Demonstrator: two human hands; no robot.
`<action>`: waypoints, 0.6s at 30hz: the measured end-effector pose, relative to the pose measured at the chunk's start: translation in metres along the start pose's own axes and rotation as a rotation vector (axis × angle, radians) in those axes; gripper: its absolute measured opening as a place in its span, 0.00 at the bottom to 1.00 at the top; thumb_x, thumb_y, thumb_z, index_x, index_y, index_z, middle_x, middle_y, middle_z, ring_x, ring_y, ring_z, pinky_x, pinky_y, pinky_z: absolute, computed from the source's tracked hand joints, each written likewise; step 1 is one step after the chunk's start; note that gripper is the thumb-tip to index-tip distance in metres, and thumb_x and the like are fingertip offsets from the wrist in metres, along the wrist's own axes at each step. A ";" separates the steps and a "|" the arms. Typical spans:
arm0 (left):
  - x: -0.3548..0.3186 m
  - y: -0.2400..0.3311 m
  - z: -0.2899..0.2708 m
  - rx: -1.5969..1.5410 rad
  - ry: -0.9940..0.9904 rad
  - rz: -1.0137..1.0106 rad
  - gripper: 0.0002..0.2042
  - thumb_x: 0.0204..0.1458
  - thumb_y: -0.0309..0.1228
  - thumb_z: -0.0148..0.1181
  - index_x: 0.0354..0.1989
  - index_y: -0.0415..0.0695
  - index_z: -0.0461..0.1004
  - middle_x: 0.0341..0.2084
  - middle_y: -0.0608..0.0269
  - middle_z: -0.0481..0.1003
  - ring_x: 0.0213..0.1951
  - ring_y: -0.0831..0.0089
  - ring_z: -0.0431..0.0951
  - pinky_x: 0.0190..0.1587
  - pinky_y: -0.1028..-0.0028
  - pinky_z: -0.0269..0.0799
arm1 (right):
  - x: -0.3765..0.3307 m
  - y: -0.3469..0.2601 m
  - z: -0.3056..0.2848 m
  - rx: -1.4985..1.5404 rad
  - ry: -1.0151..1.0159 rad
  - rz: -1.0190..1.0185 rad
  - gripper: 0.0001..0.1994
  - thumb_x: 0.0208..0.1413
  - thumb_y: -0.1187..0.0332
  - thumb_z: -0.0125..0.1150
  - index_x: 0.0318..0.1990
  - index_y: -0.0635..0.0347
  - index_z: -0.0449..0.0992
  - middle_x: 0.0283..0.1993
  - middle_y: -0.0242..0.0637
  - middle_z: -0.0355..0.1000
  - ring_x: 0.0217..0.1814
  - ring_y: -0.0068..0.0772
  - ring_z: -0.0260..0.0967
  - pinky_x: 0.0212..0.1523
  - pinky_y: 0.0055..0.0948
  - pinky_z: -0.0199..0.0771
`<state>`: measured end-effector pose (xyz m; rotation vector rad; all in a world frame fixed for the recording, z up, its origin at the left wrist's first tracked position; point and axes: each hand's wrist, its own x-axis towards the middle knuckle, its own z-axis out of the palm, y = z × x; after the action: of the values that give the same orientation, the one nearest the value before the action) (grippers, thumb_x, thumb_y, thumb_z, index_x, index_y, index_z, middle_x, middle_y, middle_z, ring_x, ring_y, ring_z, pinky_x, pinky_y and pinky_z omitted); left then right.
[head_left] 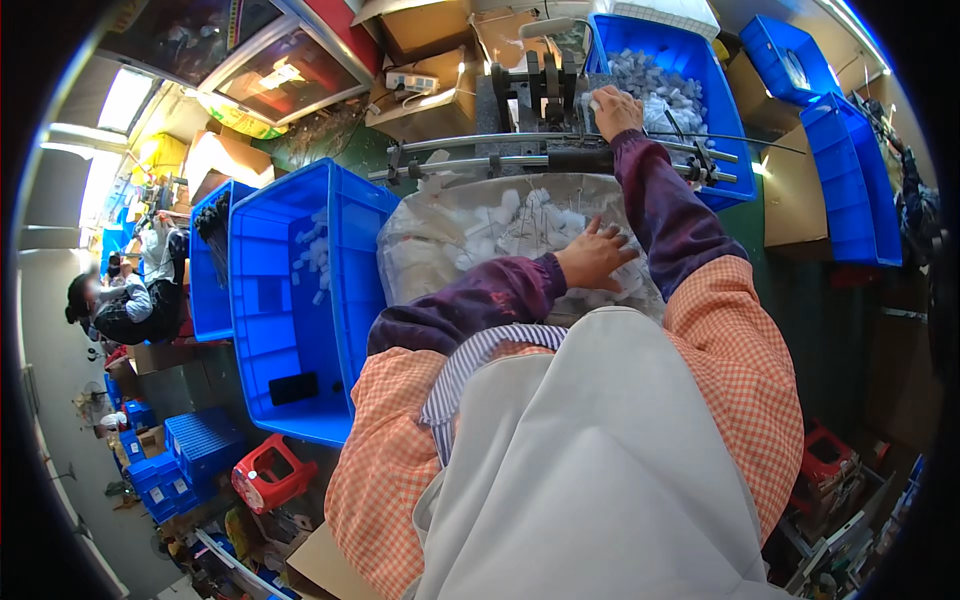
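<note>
My left hand [597,257] lies palm down with its fingers spread, over white plastic pieces [510,222] heaped on a clear plastic sheet. Thin wires or pins stick up among the pieces. My right hand [617,112] reaches farther forward, beside the black metal machine [548,95]. Its fingers are bent together at the machine's right side, close to a blue bin [728,130]. What they hold, if anything, is hidden. Metal rods [470,165] run crosswise between me and the machine. In that bin lie many small greyish-white pieces [660,85].
To my left stands a large blue crate [285,330] with white pieces and a dark flat object [293,387] inside. A red stool [272,473] is behind it. Cardboard boxes [425,105] sit beyond the rods. Another person [140,300] sits at the far left.
</note>
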<state>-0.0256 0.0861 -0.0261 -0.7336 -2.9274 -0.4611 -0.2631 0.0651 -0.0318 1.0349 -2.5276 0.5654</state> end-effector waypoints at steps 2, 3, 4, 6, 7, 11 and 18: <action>0.001 0.003 0.005 0.028 -0.118 -0.064 0.27 0.40 0.47 0.61 0.48 0.48 0.67 0.41 0.59 0.69 0.48 0.62 0.67 0.51 0.47 0.53 | 0.002 -0.001 0.010 -0.057 -0.017 0.016 0.06 0.48 0.62 0.52 0.33 0.42 0.74 0.38 0.25 0.69 0.45 0.32 0.65 0.46 0.36 0.55; 0.001 0.004 0.006 0.041 -0.177 -0.095 0.26 0.40 0.47 0.61 0.48 0.49 0.68 0.41 0.60 0.69 0.48 0.62 0.67 0.51 0.46 0.53 | 0.002 0.001 0.013 -0.070 -0.021 0.007 0.06 0.48 0.62 0.51 0.33 0.43 0.74 0.38 0.25 0.69 0.45 0.33 0.65 0.46 0.37 0.55; 0.001 0.004 0.006 0.066 -0.182 -0.117 0.26 0.40 0.47 0.61 0.47 0.49 0.68 0.41 0.60 0.69 0.48 0.62 0.67 0.50 0.46 0.53 | 0.002 0.002 0.015 -0.080 -0.024 -0.003 0.06 0.48 0.62 0.51 0.32 0.43 0.73 0.38 0.26 0.69 0.45 0.33 0.65 0.46 0.37 0.55; 0.002 0.006 0.006 0.117 -0.193 -0.158 0.24 0.40 0.47 0.61 0.45 0.48 0.69 0.41 0.60 0.69 0.48 0.63 0.67 0.50 0.47 0.54 | 0.005 0.003 0.018 -0.084 -0.031 -0.021 0.05 0.48 0.63 0.51 0.32 0.44 0.73 0.37 0.27 0.69 0.47 0.34 0.64 0.46 0.38 0.55; 0.002 0.007 0.002 0.094 -0.195 -0.202 0.24 0.40 0.48 0.60 0.44 0.48 0.70 0.40 0.60 0.70 0.48 0.63 0.67 0.49 0.48 0.55 | 0.006 0.003 0.018 -0.087 -0.032 -0.030 0.05 0.48 0.63 0.51 0.31 0.45 0.73 0.37 0.27 0.69 0.47 0.34 0.64 0.46 0.38 0.55; -0.002 0.000 -0.017 -0.015 -0.143 -0.339 0.24 0.40 0.51 0.59 0.41 0.45 0.71 0.38 0.58 0.71 0.44 0.61 0.70 0.45 0.54 0.62 | 0.007 0.001 0.015 -0.099 -0.121 -0.025 0.06 0.49 0.62 0.51 0.34 0.46 0.72 0.39 0.28 0.69 0.49 0.35 0.62 0.48 0.39 0.54; -0.027 -0.039 -0.041 -0.089 0.055 -0.509 0.27 0.39 0.53 0.59 0.37 0.40 0.70 0.29 0.52 0.73 0.34 0.55 0.74 0.35 0.64 0.69 | 0.014 0.002 0.012 -0.040 -0.231 0.038 0.11 0.50 0.59 0.51 0.40 0.45 0.73 0.42 0.27 0.71 0.51 0.34 0.62 0.51 0.39 0.52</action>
<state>-0.0199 0.0286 -0.0017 0.0348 -3.0342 -0.6383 -0.2761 0.0525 -0.0364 1.0955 -2.7516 0.4245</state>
